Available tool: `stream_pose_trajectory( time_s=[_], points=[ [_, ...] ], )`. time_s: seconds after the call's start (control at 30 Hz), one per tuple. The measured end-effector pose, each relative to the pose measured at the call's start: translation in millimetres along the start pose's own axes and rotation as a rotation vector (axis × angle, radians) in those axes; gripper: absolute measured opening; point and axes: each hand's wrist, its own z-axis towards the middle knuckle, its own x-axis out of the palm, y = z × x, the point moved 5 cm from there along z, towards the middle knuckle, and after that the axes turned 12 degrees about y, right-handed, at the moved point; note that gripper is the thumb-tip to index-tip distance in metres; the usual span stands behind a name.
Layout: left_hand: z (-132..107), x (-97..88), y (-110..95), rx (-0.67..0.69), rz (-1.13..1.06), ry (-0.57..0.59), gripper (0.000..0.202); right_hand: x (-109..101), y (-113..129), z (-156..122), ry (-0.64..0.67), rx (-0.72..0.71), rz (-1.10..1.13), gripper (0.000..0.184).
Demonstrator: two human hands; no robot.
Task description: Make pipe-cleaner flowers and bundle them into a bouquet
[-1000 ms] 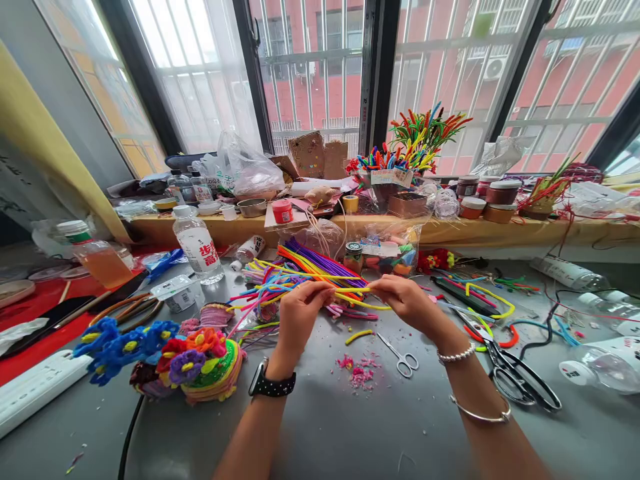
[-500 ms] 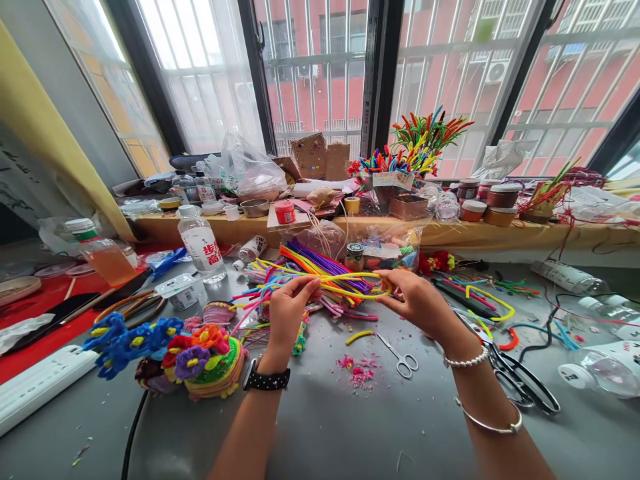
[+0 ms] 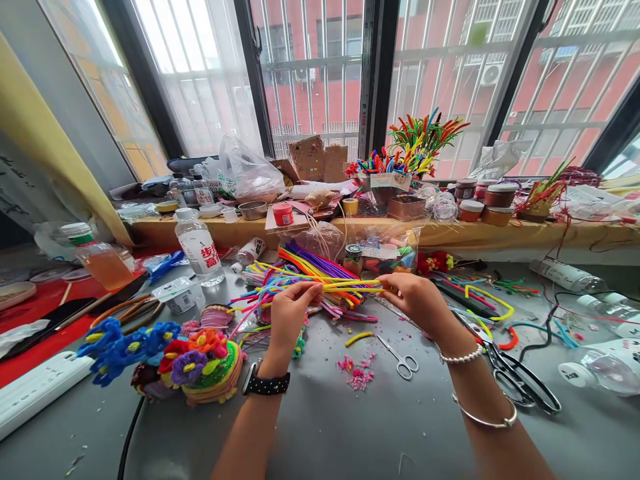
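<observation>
A slender, yellow, fuzzy chenille stem in parallel strands is held taut at the centre of the frame, pinched by the fingers of the left hand and right hand. Light, bendable, non-slip handling is judged likely; a grip near each end is advised.

The left hand and the right hand cover the gripped portions of the yellow strands; whether these form one loop cannot be determined. Both forearms and the near edge of the worktop are cut off by the lower picture edge. Near the worktop's left edge, the power strip is cut off at the left. Near the right edge, the closest bottle is cut off at the right. Print on the card beyond the far edge is too small to read.
</observation>
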Motion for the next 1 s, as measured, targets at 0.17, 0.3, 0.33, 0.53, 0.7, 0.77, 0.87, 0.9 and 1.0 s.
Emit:
stream_pose_trajectory(
  time_s=[0.17, 0.3, 0.33, 0.53, 0.7, 0.77, 0.87, 0.9, 1.0],
  points=[
    [1, 0.2, 6, -0.013, 0.04, 0.028, 0.026, 3, -3, 0, 0.0, -0.009, -0.051, 0.015],
    [3, 0.6, 10, -0.026, -0.004, 0.055, 0.025, 4, -2, 0, 0.021, -0.009, -0.035, 0.014],
    [3, 1.3, 11, -0.033, -0.018, 0.07, 0.024, 5, -2, 1, 0.027, -0.007, -0.031, 0.014],
    [4, 5.0, 13, -0.065, -0.027, 0.134, 0.019, 7, -6, 0, 0.072, 0.011, -0.089, 0.016],
    [3, 6.4, 13, -0.075, -0.002, 0.141, 0.02, 8, -8, 0, 0.084, 0.037, -0.152, 0.017],
    [2, 7.2, 11, -0.071, 0.024, 0.153, 0.021, 8, -9, -1, 0.084, 0.048, -0.147, 0.017],
    [1, 7.6, 5, -0.027, 0.159, 0.164, 0.022, 6, -9, -2, 0.081, 0.06, -0.139, 0.019],
    [0, 7.5, 1, 0.017, 0.255, 0.152, 0.022, 6, -8, -2, 0.086, 0.065, -0.147, 0.02],
    [-7, 10.4, -18, 0.257, 0.662, 0.024, 0.018, 6, -8, -3, 0.111, 0.083, -0.188, 0.021]
  ],
)
